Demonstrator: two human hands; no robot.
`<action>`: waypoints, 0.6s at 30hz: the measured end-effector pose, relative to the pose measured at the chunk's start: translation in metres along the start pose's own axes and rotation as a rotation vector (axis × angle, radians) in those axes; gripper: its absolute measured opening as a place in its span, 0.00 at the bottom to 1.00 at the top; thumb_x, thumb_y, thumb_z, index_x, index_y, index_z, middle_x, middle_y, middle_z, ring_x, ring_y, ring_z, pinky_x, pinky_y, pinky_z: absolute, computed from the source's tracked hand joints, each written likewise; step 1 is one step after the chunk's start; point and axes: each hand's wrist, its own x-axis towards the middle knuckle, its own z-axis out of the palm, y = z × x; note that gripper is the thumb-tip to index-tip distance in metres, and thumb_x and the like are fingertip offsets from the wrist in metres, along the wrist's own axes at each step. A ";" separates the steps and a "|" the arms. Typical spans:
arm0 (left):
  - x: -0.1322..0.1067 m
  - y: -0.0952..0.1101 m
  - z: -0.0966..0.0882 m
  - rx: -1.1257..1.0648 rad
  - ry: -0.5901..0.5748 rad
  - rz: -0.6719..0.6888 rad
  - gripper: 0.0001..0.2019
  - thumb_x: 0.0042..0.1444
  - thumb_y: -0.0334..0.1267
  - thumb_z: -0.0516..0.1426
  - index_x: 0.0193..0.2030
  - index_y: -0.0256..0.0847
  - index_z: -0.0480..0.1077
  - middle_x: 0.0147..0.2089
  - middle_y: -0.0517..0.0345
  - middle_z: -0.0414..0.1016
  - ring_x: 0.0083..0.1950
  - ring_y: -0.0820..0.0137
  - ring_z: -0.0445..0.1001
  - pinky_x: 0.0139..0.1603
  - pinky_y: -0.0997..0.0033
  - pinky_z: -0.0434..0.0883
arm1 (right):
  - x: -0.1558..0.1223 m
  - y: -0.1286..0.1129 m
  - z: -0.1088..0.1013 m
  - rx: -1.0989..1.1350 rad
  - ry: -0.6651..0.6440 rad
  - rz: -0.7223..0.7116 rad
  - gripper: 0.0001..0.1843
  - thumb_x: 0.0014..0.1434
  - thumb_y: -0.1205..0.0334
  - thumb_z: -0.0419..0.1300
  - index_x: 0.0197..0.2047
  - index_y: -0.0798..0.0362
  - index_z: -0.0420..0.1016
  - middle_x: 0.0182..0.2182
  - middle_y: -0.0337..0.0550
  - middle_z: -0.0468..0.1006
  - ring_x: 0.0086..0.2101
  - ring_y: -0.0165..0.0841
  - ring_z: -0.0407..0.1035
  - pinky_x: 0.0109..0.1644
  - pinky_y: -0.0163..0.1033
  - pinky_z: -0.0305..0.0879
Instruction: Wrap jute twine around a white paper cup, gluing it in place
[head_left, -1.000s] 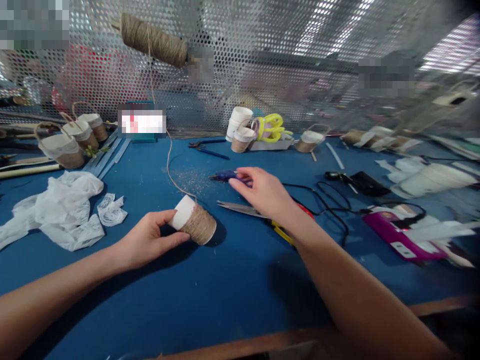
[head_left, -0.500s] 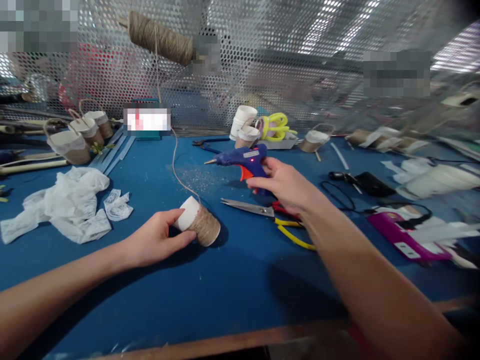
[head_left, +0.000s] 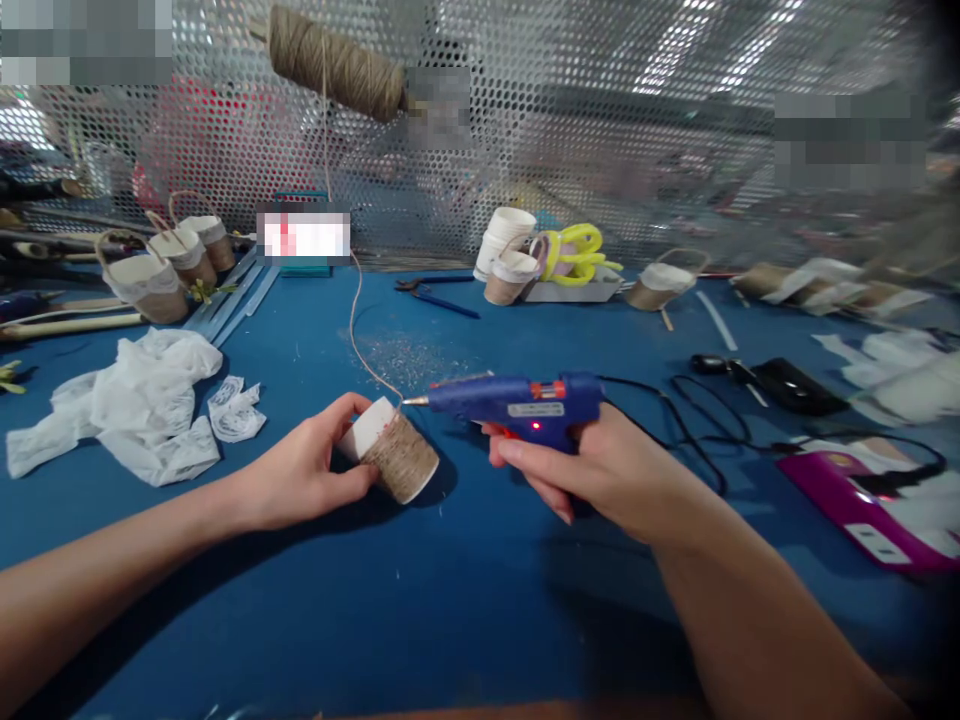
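My left hand (head_left: 315, 465) is closed around a white paper cup (head_left: 405, 462), tilted on its side above the blue table and wrapped over much of its length in brown twine. From the cup a loose strand of twine (head_left: 354, 318) runs up toward the twine spool (head_left: 336, 62) hanging at the back. In my right hand (head_left: 592, 460) is a blue hot glue gun (head_left: 517, 405), gripped by its handle, a red light lit on its side. Its metal nozzle points left and is at the cup's upper edge, close to the strand; whether it touches cannot be made out.
White lace (head_left: 154, 400) lies in a heap at the left. Small twine-wrapped baskets (head_left: 154, 290) stand behind it. Pliers (head_left: 439, 293) and stacked white cups (head_left: 504, 240) are at the back. A purple power strip (head_left: 862, 510) and black cords (head_left: 705, 430) lie right.
My right hand has brought the glue gun down and its nozzle to the cup. The scissors seen earlier are now hidden behind the gun and hand. My left hand stays on the cup.
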 end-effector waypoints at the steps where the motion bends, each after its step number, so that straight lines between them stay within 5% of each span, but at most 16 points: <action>1: 0.000 0.000 0.001 -0.031 0.002 -0.007 0.14 0.51 0.33 0.53 0.45 0.37 0.58 0.35 0.56 0.71 0.34 0.69 0.70 0.35 0.72 0.67 | -0.001 -0.001 0.001 -0.034 -0.003 0.026 0.10 0.53 0.55 0.56 0.27 0.52 0.68 0.09 0.29 0.62 0.14 0.25 0.58 0.20 0.33 0.59; 8: -0.001 0.003 -0.001 -0.007 -0.038 -0.008 0.34 0.51 0.32 0.52 0.63 0.41 0.40 0.35 0.58 0.73 0.36 0.68 0.72 0.35 0.71 0.68 | -0.001 -0.001 0.007 -0.130 0.033 0.110 0.12 0.51 0.53 0.57 0.24 0.52 0.67 0.10 0.31 0.63 0.13 0.26 0.59 0.20 0.33 0.61; 13: -0.002 0.005 -0.006 0.084 -0.110 0.035 0.33 0.51 0.31 0.52 0.63 0.44 0.44 0.45 0.54 0.71 0.44 0.65 0.70 0.37 0.73 0.68 | -0.004 0.004 0.011 -0.092 0.008 0.000 0.11 0.50 0.53 0.58 0.27 0.52 0.67 0.12 0.31 0.63 0.13 0.25 0.58 0.16 0.31 0.57; 18: -0.002 0.008 -0.004 0.104 -0.100 0.014 0.25 0.49 0.30 0.52 0.56 0.39 0.53 0.42 0.52 0.71 0.39 0.66 0.70 0.35 0.71 0.68 | -0.005 0.009 0.013 -0.073 -0.002 -0.052 0.10 0.51 0.54 0.57 0.28 0.52 0.67 0.12 0.31 0.63 0.13 0.24 0.58 0.16 0.31 0.58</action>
